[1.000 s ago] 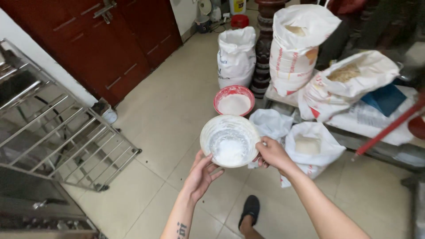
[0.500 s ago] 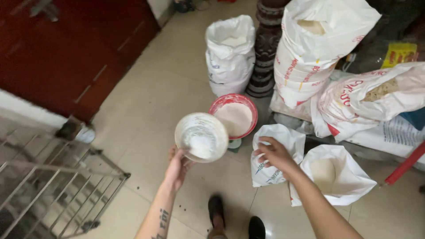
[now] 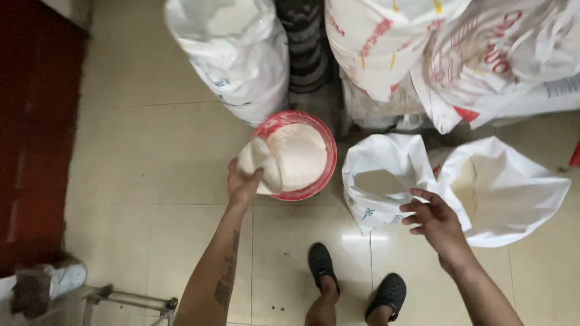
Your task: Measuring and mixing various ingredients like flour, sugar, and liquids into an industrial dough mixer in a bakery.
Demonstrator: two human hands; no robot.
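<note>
tall sacks (image 3: pixel 423 54) behind — dark red door (image 3: pixel 33 139) left

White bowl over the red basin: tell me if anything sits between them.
Nothing visible does. The left hand tips the white bowl right over the red basin of white powder; the bowl overlaps the basin's near rim.

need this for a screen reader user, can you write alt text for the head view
Seen from above, a person's left hand tips a small white bowl over a red-rimmed basin of white powder on a tiled floor. The right hand touches the rim of an open white sack, with more sacks beyond.
</note>
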